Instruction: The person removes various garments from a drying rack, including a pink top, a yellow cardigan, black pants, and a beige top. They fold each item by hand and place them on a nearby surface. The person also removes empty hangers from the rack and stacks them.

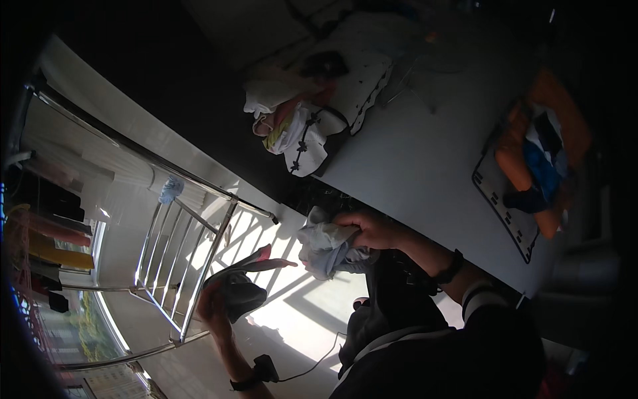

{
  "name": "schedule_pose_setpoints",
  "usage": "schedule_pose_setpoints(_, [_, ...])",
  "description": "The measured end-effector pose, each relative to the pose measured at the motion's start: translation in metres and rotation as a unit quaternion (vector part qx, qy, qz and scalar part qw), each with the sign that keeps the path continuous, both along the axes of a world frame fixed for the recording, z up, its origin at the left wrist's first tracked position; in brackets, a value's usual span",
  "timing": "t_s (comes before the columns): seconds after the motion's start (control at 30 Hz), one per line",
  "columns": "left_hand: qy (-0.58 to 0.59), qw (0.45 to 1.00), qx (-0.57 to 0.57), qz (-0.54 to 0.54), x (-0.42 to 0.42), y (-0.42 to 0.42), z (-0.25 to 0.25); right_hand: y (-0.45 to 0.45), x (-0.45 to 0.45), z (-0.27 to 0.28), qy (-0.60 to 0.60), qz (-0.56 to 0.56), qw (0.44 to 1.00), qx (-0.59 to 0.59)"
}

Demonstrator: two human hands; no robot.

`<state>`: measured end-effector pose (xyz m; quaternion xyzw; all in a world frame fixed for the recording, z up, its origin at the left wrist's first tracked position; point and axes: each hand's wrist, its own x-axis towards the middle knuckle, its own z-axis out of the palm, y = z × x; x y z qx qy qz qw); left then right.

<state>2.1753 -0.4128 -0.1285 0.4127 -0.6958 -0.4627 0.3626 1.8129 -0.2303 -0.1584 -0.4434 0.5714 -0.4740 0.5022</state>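
Note:
My left hand (213, 305) grips a dark grey garment (241, 292), whose loose end with a pink patch sticks out toward the middle of the view. My right hand (371, 230) holds a bunched bundle of pale grey, white and bluish cloths (324, 247) in front of my body. Between and below the hands lies a sunlit floor (319, 299) striped with shadows. Left of the garment stands a metal drying rack (164, 264) with several bars. A small light blue cloth (171, 188) hangs at its upper end.
Several clothes (60, 239) hang near the windows at far left. A pale flat surface (413, 159) carries a pile of white and coloured cloths (294, 129) and, on a dark-edged mat (491, 204), an orange item (513, 154) around blue and dark cloths. A thin cable (319, 361) runs from my left wrist device.

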Motion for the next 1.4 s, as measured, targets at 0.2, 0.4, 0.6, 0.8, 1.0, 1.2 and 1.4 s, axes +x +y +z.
schedule_pose_setpoints(0.2, [-0.032, 0.987, 0.094, -0.125, -0.152, -0.016, 0.003, 0.016, -0.122, -0.009, -0.003, -0.092, 0.996, -0.008])
schedule_pose_setpoints(0.4, [-0.005, 0.974, 0.154, -0.168, -0.313, -0.040, 0.010, 0.045, -0.247, 0.001, -0.042, -0.205, 0.975, 0.079])
schedule_pose_setpoints(0.6, [0.034, 0.972, 0.093, -0.215, -0.455, -0.105, 0.040, 0.050, -0.346, -0.005, -0.065, -0.320, 0.942, 0.082])
schedule_pose_setpoints(0.8, [0.082, 0.965, -0.071, -0.239, -0.618, -0.228, 0.089, 0.027, -0.410, 0.014, -0.059, -0.382, 0.922, 0.030])
schedule_pose_setpoints(1.0, [-0.127, 0.880, -0.411, -0.203, -0.713, -0.347, 0.035, 0.012, -0.455, 0.020, -0.017, -0.462, 0.886, 0.041])
schedule_pose_setpoints(1.2, [-0.183, 0.928, 0.048, -0.321, -0.722, -0.338, -0.036, -0.008, -0.502, 0.012, -0.033, -0.483, 0.875, 0.025])
schedule_pose_setpoints(1.4, [-0.126, 0.918, 0.223, -0.303, -0.726, -0.273, -0.033, 0.009, -0.591, -0.028, -0.035, -0.581, 0.810, 0.071])
